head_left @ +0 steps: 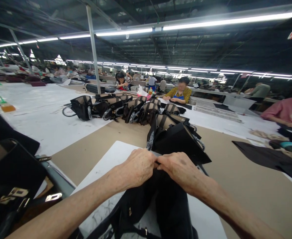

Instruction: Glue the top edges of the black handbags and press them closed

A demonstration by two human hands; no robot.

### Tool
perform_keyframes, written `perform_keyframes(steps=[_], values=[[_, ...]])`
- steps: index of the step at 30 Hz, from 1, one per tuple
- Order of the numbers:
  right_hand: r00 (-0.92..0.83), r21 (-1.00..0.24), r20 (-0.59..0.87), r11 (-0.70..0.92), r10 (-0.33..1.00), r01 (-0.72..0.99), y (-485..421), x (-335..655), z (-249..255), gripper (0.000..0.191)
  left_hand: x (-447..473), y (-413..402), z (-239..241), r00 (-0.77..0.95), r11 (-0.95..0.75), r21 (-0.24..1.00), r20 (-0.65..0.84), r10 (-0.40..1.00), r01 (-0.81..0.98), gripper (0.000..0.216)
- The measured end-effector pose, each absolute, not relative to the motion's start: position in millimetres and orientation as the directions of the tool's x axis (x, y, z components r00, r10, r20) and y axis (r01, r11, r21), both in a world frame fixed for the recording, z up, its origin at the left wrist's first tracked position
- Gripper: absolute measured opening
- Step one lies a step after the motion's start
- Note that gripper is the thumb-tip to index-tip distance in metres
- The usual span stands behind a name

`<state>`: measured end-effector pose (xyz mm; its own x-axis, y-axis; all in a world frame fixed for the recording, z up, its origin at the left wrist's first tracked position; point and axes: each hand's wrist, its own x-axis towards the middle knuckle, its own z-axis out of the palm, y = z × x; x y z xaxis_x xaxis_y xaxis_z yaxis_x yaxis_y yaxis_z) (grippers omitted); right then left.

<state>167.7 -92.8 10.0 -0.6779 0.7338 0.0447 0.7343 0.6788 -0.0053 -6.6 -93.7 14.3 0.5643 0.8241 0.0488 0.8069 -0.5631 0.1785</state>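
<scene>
A black handbag [171,202] with gold-coloured fittings is in front of me over a white board [111,159]. My left hand [142,166] is closed on the bag's upper edge, fingers curled down. Right beside it, my right hand [177,166] pinches the same edge, and the two hands meet at the fingertips. What exactly the fingertips grip is partly hidden by the hands. Just beyond them, another black bag [181,141] leans on the table, its flat dark side towards me.
Rows of black-and-beige bags [113,106] with wrapped handles stand farther back on brown paper [235,172]. More black bags [9,172] with gold clasps crowd the left. Dark fabric [265,159] lies at the right. A person in yellow [179,94] and one in pink [285,111] sit across.
</scene>
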Motion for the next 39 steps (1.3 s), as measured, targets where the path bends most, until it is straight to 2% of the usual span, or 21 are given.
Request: perform_keyframes(steps=[5, 7, 10, 13, 15, 17, 20, 28, 31, 34, 37, 39], values=[[-0.68, 0.024, 0.054, 0.679, 0.732, 0.733, -90, 167, 11, 0.026, -23, -114, 26, 0.482, -0.469, 0.305, 0.037, 0.876, 0.829, 0.036], [-0.68, 0.029, 0.065, 0.68, 0.73, 0.732, -94, 168, 13, 0.026, -32, -125, 29, 0.425, -0.397, 0.384, 0.013, 0.905, 0.834, 0.041], [-0.689, 0.018, 0.086, 0.69, 0.72, 0.723, -100, 165, 15, 0.019, -44, -139, 27, 0.361, -0.303, 0.461, -0.04, 0.932, 0.834, 0.037], [-0.721, -0.056, 0.123, 0.73, 0.682, 0.681, -101, 158, 16, 0.006, -45, -145, 20, 0.303, -0.23, 0.468, -0.085, 0.949, 0.853, 0.033], [-0.745, -0.085, 0.143, 0.758, 0.651, 0.646, -99, 152, 14, 0.006, -42, -145, 15, 0.267, -0.21, 0.447, -0.066, 0.962, 0.869, 0.024], [-0.764, -0.082, 0.149, 0.778, 0.628, 0.623, -95, 149, 11, 0.014, -39, -143, 11, 0.254, -0.224, 0.42, -0.017, 0.967, 0.879, 0.018], [-0.776, -0.079, 0.154, 0.79, 0.612, 0.608, -89, 147, 3, 0.021, -37, -141, 5, 0.263, -0.255, 0.401, 0.038, 0.964, 0.88, 0.024], [-0.77, -0.035, 0.149, 0.781, 0.621, 0.623, -94, 141, 7, 0.016, -42, -144, 7, 0.291, -0.301, 0.482, 0.099, 0.952, 0.822, 0.031], [-0.817, -0.032, 0.092, 0.821, 0.57, 0.569, -106, 133, 21, 0.003, -39, -153, 10, 0.352, -0.342, 0.6, 0.106, 0.93, 0.723, 0.033], [-0.856, 0.009, -0.012, 0.856, 0.517, 0.517, -117, 126, 25, 0.011, -39, -162, 12, 0.36, -0.33, 0.76, 0.136, 0.923, 0.56, 0.034], [-0.852, 0.068, -0.119, 0.86, 0.51, 0.505, -124, 125, 20, 0.012, -50, -167, 11, 0.216, -0.218, 0.85, 0.127, 0.968, 0.48, 0.038], [-0.845, 0.022, -0.114, 0.852, 0.522, 0.523, -127, 131, 19, 0.012, -63, -166, 9, 0.093, -0.138, 0.891, 0.108, 0.99, 0.432, 0.041]])
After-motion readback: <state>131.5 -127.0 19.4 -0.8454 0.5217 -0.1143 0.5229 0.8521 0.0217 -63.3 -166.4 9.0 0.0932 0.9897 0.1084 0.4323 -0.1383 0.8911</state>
